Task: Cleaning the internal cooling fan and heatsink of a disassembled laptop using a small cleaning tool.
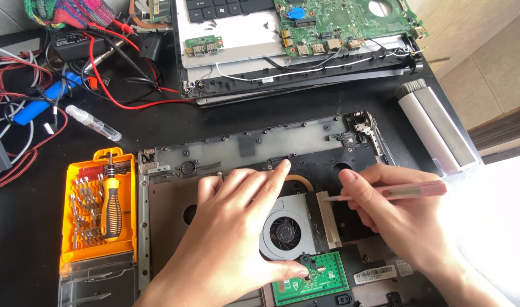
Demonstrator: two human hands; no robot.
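Just left of the right hand (404, 219) lies the cooling fan (285, 232).

The left hand (231, 239) covers a big part of the laptop case (260, 149), so what lies under the palm cannot be seen. The fan (285, 232) is hidden partly by its fingers. The right hand (399, 219) hides the case corner below it. The lower edge cuts the small green board (322, 278) and the orange screwdriver box (98, 222). The upper edge cuts the second laptop (294, 40)
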